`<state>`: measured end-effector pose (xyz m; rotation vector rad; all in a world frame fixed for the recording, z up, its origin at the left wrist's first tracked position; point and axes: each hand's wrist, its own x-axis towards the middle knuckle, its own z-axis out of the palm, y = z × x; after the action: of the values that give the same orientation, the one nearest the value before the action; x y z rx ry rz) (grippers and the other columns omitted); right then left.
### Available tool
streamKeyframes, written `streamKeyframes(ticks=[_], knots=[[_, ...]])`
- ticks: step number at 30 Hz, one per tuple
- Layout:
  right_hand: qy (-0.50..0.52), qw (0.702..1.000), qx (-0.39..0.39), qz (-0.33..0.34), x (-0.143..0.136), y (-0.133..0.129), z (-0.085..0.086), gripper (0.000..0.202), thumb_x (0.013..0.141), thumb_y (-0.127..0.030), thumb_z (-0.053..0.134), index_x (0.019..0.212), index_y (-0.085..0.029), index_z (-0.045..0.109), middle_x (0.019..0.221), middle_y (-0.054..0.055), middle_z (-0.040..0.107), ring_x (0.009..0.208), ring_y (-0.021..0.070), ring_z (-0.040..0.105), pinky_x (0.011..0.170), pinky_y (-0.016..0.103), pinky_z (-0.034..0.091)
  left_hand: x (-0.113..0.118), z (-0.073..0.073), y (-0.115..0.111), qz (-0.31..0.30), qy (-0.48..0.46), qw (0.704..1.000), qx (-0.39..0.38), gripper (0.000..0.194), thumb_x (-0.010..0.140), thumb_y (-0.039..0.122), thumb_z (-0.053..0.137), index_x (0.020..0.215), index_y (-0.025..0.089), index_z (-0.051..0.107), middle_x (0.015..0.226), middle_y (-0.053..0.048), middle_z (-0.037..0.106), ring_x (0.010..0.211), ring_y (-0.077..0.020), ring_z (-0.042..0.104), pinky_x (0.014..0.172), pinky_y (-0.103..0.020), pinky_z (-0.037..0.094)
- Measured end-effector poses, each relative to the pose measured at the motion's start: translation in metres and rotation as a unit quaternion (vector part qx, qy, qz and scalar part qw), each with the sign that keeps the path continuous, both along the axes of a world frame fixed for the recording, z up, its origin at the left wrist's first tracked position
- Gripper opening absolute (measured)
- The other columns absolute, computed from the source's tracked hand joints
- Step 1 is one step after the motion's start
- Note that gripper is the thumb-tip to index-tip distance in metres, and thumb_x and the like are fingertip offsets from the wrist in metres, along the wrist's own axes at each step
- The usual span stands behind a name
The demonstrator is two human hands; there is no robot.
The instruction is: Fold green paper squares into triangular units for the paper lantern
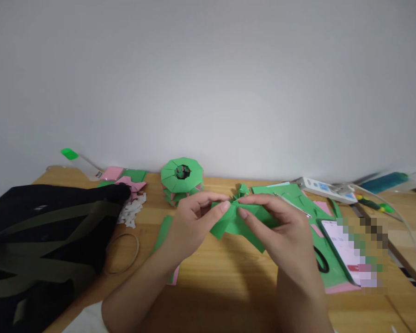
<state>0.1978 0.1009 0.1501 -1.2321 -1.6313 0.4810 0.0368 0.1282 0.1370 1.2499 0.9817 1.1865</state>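
A piece of folded green paper (235, 224) is held up over the wooden table between my two hands. My left hand (199, 219) pinches its upper left part between thumb and fingers. Close beside it, my right hand (280, 226) pinches the same paper near its upper middle. The paper's lower edges spread out below the fingers. Just behind the fingertips stands a small green folded paper piece (243, 190). A round green and pink paper model (191, 175) with a hole in its top stands behind my left hand.
At the left lies a black bag (48, 240), with a rubber band (137, 247) and white paper scraps (134, 210) beside it. On the right are green sheets (300, 196), a phone (343, 249), scissors with a black handle (321, 260) and a white power strip (327, 189).
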Motion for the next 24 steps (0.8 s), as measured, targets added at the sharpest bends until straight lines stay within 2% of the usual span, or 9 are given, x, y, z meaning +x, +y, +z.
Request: streamKeyframes(ticks=[3,8,17,24], knots=[[0.001,1.000,-0.006,-0.006,-0.0008,0.0009,0.0005,0.019,0.077,-0.014,0.069,0.089,-0.029,0.070,0.087,-0.008,0.076,0.080,0.0093,0.070,0.073,0.017,0.055,-0.0010,-0.0018,0.0002,-0.026,0.016,1.000,-0.005,0.013,0.077,0.026,0.065,0.072,0.015,0.070,0.062,0.000,0.066,0.057,-0.0088,0.054,0.053,-0.018,0.042],[0.014,0.999,-0.031,-0.001,-0.0022,0.0038,0.0012,0.012,0.076,-0.017,0.069,0.083,-0.026,0.071,0.080,-0.007,0.076,0.073,0.0094,0.070,0.068,0.017,0.055,-0.0025,-0.0034,-0.0023,-0.029,0.046,0.999,0.009,0.015,0.079,0.028,0.064,0.074,0.015,0.071,0.062,0.001,0.062,0.058,-0.0091,0.050,0.053,-0.019,0.040],[0.048,0.996,-0.065,0.034,0.0018,0.0050,0.0004,0.011,0.076,-0.018,0.071,0.080,-0.028,0.072,0.077,-0.008,0.075,0.071,0.0086,0.070,0.066,0.016,0.055,-0.0032,0.0018,-0.0001,-0.050,0.039,0.997,0.032,0.015,0.079,0.024,0.062,0.071,0.015,0.072,0.063,0.000,0.065,0.060,-0.0101,0.052,0.055,-0.020,0.042],[0.055,0.995,-0.078,0.037,0.0053,0.0027,0.0022,0.014,0.075,-0.020,0.072,0.083,-0.031,0.073,0.079,-0.009,0.076,0.072,0.0082,0.070,0.066,0.015,0.055,-0.0069,0.0019,-0.0008,-0.064,0.031,0.997,-0.007,0.016,0.078,0.028,0.064,0.074,0.016,0.074,0.062,0.000,0.065,0.057,-0.0097,0.052,0.052,-0.019,0.041]])
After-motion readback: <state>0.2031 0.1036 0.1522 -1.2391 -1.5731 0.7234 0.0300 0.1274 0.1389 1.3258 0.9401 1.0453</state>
